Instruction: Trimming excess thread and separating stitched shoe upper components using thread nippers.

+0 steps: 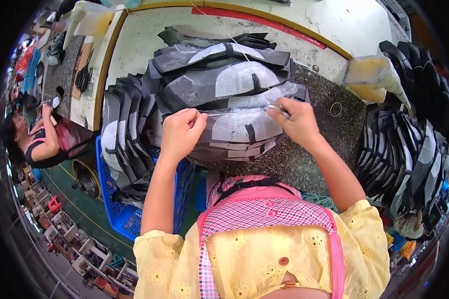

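two hands up over a speckled bench [329, 124] in a crowded workshop; another person [40, 139] sits far left. my left hand [181, 132] is pinched shut on a thin thread [234, 112], right hand [297, 119] pinched on its other end, thread taut between them. it runs just above the stack of grey pieces [224, 89]. blue crate [115, 212] below left.

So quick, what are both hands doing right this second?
Left hand: closed, pinching one end of a thin thread.
Right hand: closed, pinching the thread's other end, over the stack of grey cut pieces.
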The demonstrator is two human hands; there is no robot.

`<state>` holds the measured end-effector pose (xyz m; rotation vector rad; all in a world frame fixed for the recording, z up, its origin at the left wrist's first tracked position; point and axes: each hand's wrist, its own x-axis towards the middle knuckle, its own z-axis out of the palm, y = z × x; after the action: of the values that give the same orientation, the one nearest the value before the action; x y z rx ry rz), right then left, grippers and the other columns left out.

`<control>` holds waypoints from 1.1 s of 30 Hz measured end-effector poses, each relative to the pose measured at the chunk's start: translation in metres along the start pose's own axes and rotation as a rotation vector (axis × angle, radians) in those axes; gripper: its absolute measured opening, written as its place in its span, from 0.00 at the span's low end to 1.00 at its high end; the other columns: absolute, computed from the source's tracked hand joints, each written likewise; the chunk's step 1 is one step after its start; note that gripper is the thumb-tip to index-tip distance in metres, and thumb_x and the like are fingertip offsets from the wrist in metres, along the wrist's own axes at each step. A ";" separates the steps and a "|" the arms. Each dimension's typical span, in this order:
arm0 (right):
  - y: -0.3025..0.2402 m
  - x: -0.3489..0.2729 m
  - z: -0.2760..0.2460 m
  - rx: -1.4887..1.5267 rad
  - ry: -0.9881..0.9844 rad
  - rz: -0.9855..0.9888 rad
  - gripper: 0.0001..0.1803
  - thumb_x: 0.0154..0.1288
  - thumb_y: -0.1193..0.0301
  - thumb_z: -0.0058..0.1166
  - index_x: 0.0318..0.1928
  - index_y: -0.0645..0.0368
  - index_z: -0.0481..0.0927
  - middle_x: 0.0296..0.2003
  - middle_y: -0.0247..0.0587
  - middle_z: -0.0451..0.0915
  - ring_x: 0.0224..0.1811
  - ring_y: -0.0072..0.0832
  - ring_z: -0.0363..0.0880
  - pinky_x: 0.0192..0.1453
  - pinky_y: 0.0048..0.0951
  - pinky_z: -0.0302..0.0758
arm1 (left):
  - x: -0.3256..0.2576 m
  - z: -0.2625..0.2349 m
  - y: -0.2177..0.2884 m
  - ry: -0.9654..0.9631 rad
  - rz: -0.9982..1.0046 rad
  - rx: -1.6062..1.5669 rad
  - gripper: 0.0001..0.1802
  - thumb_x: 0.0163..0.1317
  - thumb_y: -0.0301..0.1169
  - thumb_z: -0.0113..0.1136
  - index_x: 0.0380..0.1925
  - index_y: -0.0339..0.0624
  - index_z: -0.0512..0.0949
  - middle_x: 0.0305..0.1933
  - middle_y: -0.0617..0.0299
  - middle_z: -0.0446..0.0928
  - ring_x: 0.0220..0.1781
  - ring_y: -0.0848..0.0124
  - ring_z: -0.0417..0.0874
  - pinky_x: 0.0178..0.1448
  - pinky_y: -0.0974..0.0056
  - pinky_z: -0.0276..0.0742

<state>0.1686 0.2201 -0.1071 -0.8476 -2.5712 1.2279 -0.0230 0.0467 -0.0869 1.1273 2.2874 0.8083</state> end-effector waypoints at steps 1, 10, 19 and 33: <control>-0.002 0.001 0.005 0.019 -0.016 0.004 0.11 0.55 0.67 0.57 0.27 0.62 0.73 0.17 0.46 0.69 0.17 0.31 0.66 0.24 0.29 0.65 | 0.001 0.002 -0.001 0.011 -0.037 -0.005 0.13 0.52 0.31 0.57 0.16 0.34 0.71 0.15 0.53 0.68 0.17 0.59 0.70 0.24 0.59 0.64; 0.012 0.004 0.011 0.103 -0.040 0.128 0.11 0.56 0.69 0.57 0.28 0.62 0.71 0.17 0.42 0.66 0.20 0.27 0.61 0.26 0.28 0.62 | 0.012 0.005 -0.023 -0.077 -0.129 0.053 0.14 0.52 0.37 0.59 0.19 0.35 0.76 0.19 0.51 0.73 0.19 0.58 0.74 0.26 0.61 0.67; 0.024 0.005 0.017 0.200 -0.102 0.161 0.09 0.57 0.70 0.53 0.28 0.63 0.71 0.18 0.40 0.71 0.21 0.24 0.67 0.28 0.25 0.65 | 0.018 0.003 -0.037 0.077 -0.307 0.552 0.16 0.53 0.42 0.57 0.19 0.39 0.75 0.24 0.52 0.76 0.27 0.53 0.78 0.30 0.54 0.70; 0.059 -0.002 -0.007 -0.294 0.125 -0.029 0.08 0.42 0.73 0.58 0.25 0.55 0.72 0.22 0.36 0.72 0.29 0.34 0.72 0.30 0.32 0.70 | -0.005 0.076 0.024 0.080 0.557 0.240 0.20 0.49 0.27 0.61 0.44 0.36 0.74 0.46 0.52 0.71 0.45 0.56 0.71 0.49 0.58 0.69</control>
<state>0.1981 0.2529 -0.1467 -0.9036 -2.6877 0.7720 0.0407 0.0770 -0.1247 1.9235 2.1948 0.7926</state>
